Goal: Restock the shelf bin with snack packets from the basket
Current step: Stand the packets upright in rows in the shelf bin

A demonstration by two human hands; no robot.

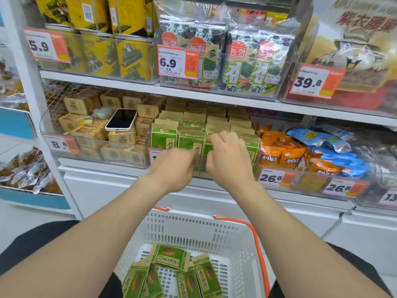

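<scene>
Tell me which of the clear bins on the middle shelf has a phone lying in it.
The leftmost bin, tagged 8.8 and full of tan packets: a white-cased phone lies face up on them. The rest hold only snacks.

Bare forearms (86,244) lead to the left hand (174,166) and right hand (229,160); black clothing (32,244) shows either side of the basket (193,222).

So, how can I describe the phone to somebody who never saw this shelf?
Find the middle shelf, then the clear bin left of the green packets. The phone lies on tan packets there: the only flat dark screen in a white case.
</scene>
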